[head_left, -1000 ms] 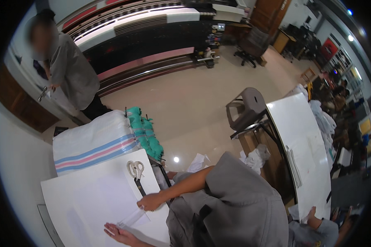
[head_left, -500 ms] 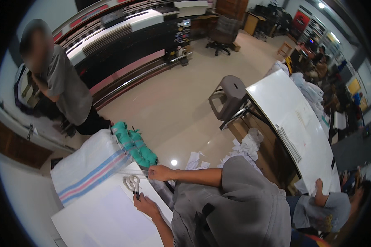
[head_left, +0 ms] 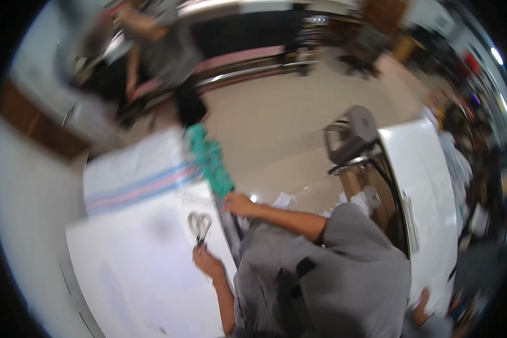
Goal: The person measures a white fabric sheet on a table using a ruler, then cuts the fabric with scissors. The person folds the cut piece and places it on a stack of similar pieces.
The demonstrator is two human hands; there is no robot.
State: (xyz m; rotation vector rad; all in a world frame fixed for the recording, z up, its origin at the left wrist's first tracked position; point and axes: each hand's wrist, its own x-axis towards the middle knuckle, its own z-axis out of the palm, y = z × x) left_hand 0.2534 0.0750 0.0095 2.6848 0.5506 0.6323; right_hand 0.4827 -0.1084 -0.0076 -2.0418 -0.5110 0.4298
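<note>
My left hand [head_left: 208, 262] is closed on the dark handle end of scissors [head_left: 200, 226], whose pale loops lie over a white board [head_left: 124, 270]. My right hand [head_left: 236, 204], higher up at the board's edge, has its fingers closed round the end of a clear ruler-like strip [head_left: 196, 197]. A green bundle [head_left: 211, 155] and a white sack with blue and pink stripes [head_left: 124, 174] lie just beyond. The picture is blurred, so fine detail cannot be made out.
A co-worker [head_left: 166, 56] stands by a wide printer [head_left: 242, 34]. A plastic stool [head_left: 349, 138] stands beside a white table [head_left: 425, 197] at right, with another person's hand [head_left: 422, 304] low there. An office chair [head_left: 360, 53] is farther back.
Over the last second, my left hand moved up onto the scissors, and my right hand moved up with the strip. The co-worker's arms changed position, and the view shifted.
</note>
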